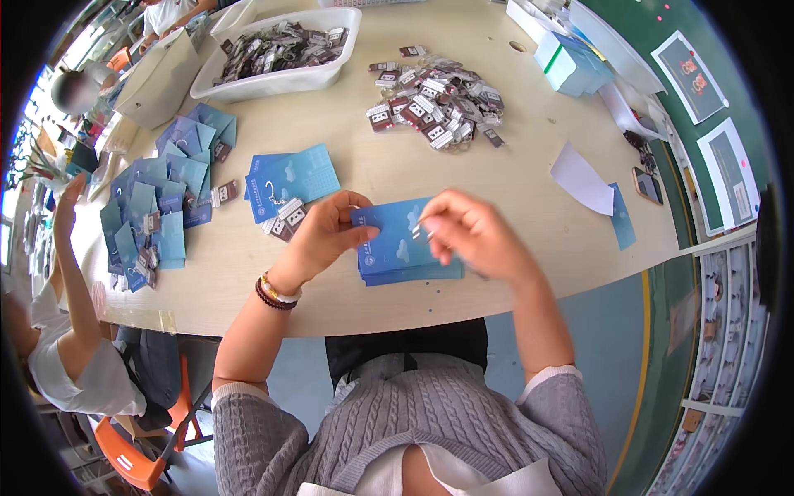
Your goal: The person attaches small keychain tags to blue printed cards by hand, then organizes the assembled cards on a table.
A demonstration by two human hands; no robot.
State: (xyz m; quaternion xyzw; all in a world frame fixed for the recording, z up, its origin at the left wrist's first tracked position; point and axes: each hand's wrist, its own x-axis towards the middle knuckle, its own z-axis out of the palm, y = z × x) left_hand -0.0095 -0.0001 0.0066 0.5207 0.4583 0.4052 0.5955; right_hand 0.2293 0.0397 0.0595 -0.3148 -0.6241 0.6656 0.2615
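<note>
My left hand (322, 236) is closed on the left edge of a blue card (387, 231) with pale cloud shapes, thumb on top. Under it lies a stack of similar blue cards (413, 274) near the table's front edge. At the card's right side is my right hand (475, 236), slightly blurred, its fingers pinched together; small pale or shiny bits show at the fingertips, too smeared to name. Just beyond my left hand, brown-and-white keychains (288, 217) rest against two blue cards (302, 175), a metal clasp lying on one card.
A loose pile of keychains (434, 103) lies mid-table, beside a white bin (277, 93) full of them. Blue cards with keychains (157, 194) are heaped at left, near a co-worker's raised arm (70, 248). On the right are white paper (581, 178) and a phone (648, 185).
</note>
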